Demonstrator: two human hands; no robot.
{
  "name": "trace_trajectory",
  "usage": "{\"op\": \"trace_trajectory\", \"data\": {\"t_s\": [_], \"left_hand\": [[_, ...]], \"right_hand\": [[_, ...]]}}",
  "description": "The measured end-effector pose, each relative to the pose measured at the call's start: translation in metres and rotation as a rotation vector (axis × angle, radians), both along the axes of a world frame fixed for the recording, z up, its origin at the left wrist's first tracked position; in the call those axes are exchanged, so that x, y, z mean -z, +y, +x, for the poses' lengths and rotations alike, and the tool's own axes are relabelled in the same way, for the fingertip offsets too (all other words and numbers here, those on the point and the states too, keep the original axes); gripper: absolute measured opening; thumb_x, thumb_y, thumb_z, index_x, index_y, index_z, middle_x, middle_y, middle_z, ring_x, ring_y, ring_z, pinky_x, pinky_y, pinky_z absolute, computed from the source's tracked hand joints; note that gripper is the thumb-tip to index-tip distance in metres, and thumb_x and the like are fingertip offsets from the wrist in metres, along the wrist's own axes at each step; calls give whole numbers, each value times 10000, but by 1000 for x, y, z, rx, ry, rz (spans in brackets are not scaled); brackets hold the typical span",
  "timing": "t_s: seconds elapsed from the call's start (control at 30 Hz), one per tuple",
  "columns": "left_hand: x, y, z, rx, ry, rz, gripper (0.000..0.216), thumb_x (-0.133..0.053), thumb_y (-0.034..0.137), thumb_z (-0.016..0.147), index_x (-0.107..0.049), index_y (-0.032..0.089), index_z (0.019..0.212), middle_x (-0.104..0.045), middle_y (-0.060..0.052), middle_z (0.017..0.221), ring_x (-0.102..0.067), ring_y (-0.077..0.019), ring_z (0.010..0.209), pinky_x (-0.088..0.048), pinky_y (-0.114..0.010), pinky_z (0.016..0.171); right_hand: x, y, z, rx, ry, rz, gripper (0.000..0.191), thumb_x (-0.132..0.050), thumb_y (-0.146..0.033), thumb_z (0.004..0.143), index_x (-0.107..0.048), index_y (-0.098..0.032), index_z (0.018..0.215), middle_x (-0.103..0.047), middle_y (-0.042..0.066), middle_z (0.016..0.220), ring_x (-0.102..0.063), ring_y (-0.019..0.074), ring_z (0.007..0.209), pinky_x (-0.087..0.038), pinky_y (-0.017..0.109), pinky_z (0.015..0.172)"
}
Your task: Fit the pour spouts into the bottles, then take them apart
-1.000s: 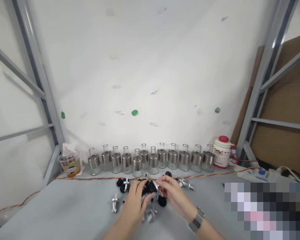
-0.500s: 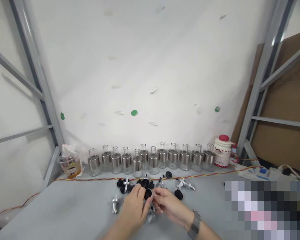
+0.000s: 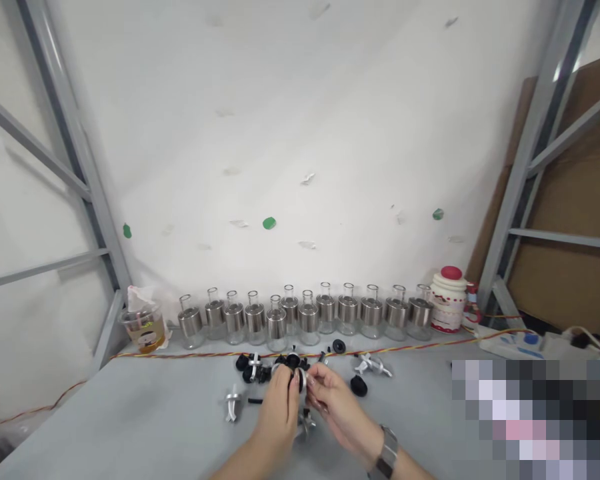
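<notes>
My left hand and my right hand meet over the grey table, fingers pinched together on a small silver and black pourer cap. A pile of black stoppers and silver spouts lies just behind the hands. One silver spout lies to the left of my left hand, another silver spout to the right. A loose black stopper sits by my right hand. A metal watch is on my right wrist.
A row of several glass bottles with silver collars stands along the wall. A plastic cup of amber liquid is at the left, a white jar with a red lid at the right. A red-yellow cord runs along the back. A power strip lies at the right.
Both hands have drawn closer together and slightly nearer to me with the small cap between them. A black stopper now lies uncovered to the right of my right hand.
</notes>
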State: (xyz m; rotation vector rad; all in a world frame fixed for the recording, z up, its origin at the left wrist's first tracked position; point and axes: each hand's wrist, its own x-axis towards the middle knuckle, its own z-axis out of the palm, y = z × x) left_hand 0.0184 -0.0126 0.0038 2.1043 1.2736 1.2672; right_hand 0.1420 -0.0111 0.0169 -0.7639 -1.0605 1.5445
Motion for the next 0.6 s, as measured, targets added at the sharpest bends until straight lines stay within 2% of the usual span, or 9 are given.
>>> {"op": "trace_trajectory", "data": {"t_s": [0.1, 0.13, 0.2, 0.3, 0.37, 0.4, 0.47, 0.53, 0.6], "left_hand": [[-6, -4, 7, -55, -210, -136, 305, -263, 410, 873, -466, 191, 807, -541, -43, 779, -518, -155, 751, -429, -280, 690], [-7, -5, 9, -74, -287, -202, 329, -284, 458, 853, -470, 191, 807, -542, -37, 755, -523, -154, 730, -434, -272, 658], [-7, -3, 13, -80, -443, -386, 411, -299, 569, 796, -455, 192, 749, -483, 12, 593, -493, -135, 559, -412, -246, 500], [-8, 3, 17, -15, -629, -662, 494, -311, 693, 695, -386, 207, 645, -256, 100, 427, -291, -80, 348, -271, -207, 334], [-11, 4, 17, 11, -683, -709, 506, -362, 714, 646, -381, 209, 640, -226, 112, 430, -263, -69, 346, -267, -202, 335], [-13, 4, 16, 9, -681, -688, 504, -372, 711, 645, -388, 207, 649, -241, 109, 439, -282, -73, 357, -286, -207, 347], [-17, 1, 13, -10, -604, -575, 484, -336, 681, 699, -409, 203, 672, -301, 89, 468, -355, -96, 402, -346, -231, 395], [-18, -1, 8, -37, -436, -393, 448, -258, 603, 790, -426, 201, 687, -397, 47, 531, -441, -128, 493, -410, -266, 493], [-16, 0, 2, -75, -242, -188, 409, -196, 496, 856, -437, 200, 708, -472, 0, 624, -489, -151, 595, -432, -293, 594]], "right_hand": [[-1, -1, 0, 155, -262, 200, 243, -545, -408, 743, -439, -201, 672, -376, -62, 536, -357, 101, 489, -288, 225, 487], [-2, -2, 0, 218, -389, 293, 190, -491, -362, 790, -448, -203, 694, -408, -46, 562, -392, 118, 521, -322, 238, 512], [-3, -4, 4, 320, -663, 555, 137, -387, -237, 846, -489, -200, 762, -495, 8, 674, -461, 159, 642, -387, 280, 605], [-5, -6, 13, 348, -1005, 1038, 262, -311, -81, 832, -535, -181, 926, -552, 79, 831, -477, 212, 824, -415, 351, 747], [-6, -6, 19, 336, -1116, 1251, 328, -308, -33, 811, -520, -155, 1029, -560, 92, 825, -473, 223, 867, -408, 380, 809], [-7, -6, 21, 337, -1127, 1291, 350, -304, -21, 805, -509, -147, 1059, -561, 92, 821, -473, 224, 883, -400, 386, 834], [-7, -5, 21, 339, -1072, 1242, 366, -293, -18, 798, -509, -155, 1060, -561, 97, 860, -473, 222, 927, -391, 385, 857], [-7, -5, 18, 335, -953, 1047, 313, -301, -56, 812, -532, -186, 980, -560, 88, 894, -490, 211, 915, -409, 358, 815], [-7, -5, 12, 305, -786, 768, 186, -355, -153, 836, -532, -206, 856, -564, 50, 810, -524, 185, 790, -428, 309, 706]]}}
